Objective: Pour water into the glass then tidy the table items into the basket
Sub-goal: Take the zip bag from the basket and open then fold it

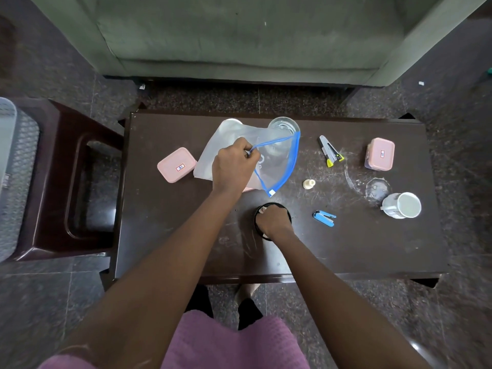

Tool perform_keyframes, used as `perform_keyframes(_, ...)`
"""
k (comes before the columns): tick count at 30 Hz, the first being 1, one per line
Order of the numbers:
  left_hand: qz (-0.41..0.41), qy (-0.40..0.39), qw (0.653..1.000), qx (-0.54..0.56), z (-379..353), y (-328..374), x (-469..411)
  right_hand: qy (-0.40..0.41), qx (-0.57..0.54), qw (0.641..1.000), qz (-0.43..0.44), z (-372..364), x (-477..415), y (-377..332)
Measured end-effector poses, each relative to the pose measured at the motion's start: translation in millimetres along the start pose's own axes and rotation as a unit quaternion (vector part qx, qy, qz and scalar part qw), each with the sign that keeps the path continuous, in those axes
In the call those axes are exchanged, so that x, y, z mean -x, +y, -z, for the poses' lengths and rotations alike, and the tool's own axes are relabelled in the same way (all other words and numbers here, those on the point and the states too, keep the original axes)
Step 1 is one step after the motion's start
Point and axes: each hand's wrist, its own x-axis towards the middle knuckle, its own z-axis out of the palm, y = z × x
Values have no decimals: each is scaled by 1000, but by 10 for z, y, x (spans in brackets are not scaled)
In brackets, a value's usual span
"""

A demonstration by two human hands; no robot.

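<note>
Left hand (234, 163) is up over the middle of the dark tabletop (186, 235), fingers pinched on the blue zip edge of a clear plastic bag (277, 161), holding its mouth lifted and open. Right hand (274, 221) sits closer in, fingers clenched around something pale inside a round black container (271, 206); what that pale thing is cannot be told. The glass (284, 125) stands at the far edge, just behind the bag, with water showing in it. Left of the bag, a pink lidded box (176, 164); a second pink box (380, 153) far right. Between them lie a stapler with yellow tips (330, 151), a small cream cap (308, 183) and a blue stapler (324, 217). A white mug (402, 205) stands near the right side, beside a wet ring. The grey basket (13, 169) rests on a brown stool (66, 182) off to the left, well apart from both hands.
</note>
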Motion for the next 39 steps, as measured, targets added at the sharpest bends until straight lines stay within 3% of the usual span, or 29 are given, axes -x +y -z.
perform_keyframes(5, 1, -13, 1000, 8, -4, 29, 10, -24, -161, 984, -69, 331, 54, 19)
perform_keyframes(7, 2, -19, 1000, 12, 8, 28, 12, -40, -167, 982, -82, 539, 134, 13)
perform_keyframes(8, 3, -21, 1000, 13, 16, 24, 13, -18, -114, 991, -70, 649, 181, -24)
perform_keyframes(9, 2, -22, 1000, 12, 25, 15, 13, 59, -51, 996, -47, 737, 206, -43)
perform_keyframes(11, 2, -18, 1000, 14, 50, 3, 13, 256, -43, 965, 31, 851, 277, -76)
perform_keyframes(13, 6, -9, 1000, 22, 82, 3, 6, 334, -98, 917, 194, 862, 357, -99)
perform_keyframes(15, 15, 3, 1000, 24, 129, 9, -19, 266, -56, 900, 341, 802, 381, -87)
perform_keyframes(19, 28, 39, 998, 42, 286, 20, -97, 211, 47, 883, 417, 705, 322, -48)
perform_keyframes(22, 15, 31, 997, 72, 443, -26, -146, 245, 67, 855, 453, 651, 309, -123)
perform_keyframes(27, -84, -32, 981, 171, 710, -97, -151, 357, 42, 776, 519, 790, 453, -579)
perform_keyframes(30, -130, 1, 959, 251, 905, -104, -109, 399, -18, 743, 537, 939, 623, -980)
perform_keyframes(34, -189, 128, 934, 276, 1189, -121, -144, 356, -97, 766, 526, 1147, 750, -1416)
perform_keyframes(39, -161, 206, 926, 274, 1336, -38, -256, 320, -136, 786, 511, 1223, 706, -1666)
